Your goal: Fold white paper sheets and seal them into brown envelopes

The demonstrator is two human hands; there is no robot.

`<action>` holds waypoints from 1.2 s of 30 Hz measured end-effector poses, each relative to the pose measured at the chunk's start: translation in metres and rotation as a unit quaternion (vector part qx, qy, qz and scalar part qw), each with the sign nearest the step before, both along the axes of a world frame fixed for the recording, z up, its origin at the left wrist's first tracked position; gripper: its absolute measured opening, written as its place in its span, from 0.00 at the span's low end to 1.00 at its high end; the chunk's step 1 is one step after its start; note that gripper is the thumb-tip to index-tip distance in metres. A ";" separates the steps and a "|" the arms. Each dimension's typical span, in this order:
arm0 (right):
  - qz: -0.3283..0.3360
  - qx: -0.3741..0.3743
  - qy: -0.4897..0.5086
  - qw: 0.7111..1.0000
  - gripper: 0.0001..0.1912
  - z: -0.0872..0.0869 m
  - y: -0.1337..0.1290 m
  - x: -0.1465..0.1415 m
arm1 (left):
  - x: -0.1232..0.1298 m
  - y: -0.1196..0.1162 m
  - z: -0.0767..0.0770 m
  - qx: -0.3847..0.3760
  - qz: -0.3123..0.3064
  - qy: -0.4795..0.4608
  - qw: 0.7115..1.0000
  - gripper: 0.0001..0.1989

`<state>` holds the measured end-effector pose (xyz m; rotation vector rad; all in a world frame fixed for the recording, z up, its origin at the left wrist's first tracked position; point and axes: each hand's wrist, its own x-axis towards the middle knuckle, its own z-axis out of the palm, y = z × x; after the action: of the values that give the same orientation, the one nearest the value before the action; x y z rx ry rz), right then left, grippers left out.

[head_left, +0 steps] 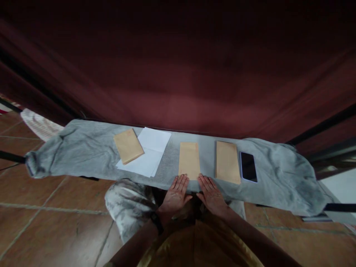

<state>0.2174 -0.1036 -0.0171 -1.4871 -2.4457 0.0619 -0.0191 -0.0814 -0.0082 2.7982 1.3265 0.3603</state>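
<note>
A brown paper envelope (189, 159) lies flat on the grey cloth in front of me. At its near left corner rests my left hand (177, 193), fingers stretched out, fingertips touching the paper. My right hand (211, 194) lies flat at the near right corner, fingers extended, nothing held. To the right are more brown envelopes (227, 162), apparently a stack. Over on the left, another brown envelope or small pile (128, 145) sits partly on top of white paper sheets (152, 142), hiding some of them.
The grey cloth (91, 148) covers a long narrow table and bunches at both ends. A phone (248, 167) with a dark screen lies right of the stack. A dark red curtain (178, 107) hangs behind the table. Black metal bars (340, 207) stand at the sides. Tiles (69, 222) cover the floor.
</note>
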 end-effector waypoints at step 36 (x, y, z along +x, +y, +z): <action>-0.229 -0.116 0.130 0.958 0.18 0.022 0.049 -0.027 | -0.002 0.005 -0.005 -0.046 -0.002 -0.002 0.999 0.44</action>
<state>0.1902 -0.0545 0.0052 -1.9679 -1.8895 0.4326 -0.0208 -0.0760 -0.0130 2.7231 1.3019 0.2949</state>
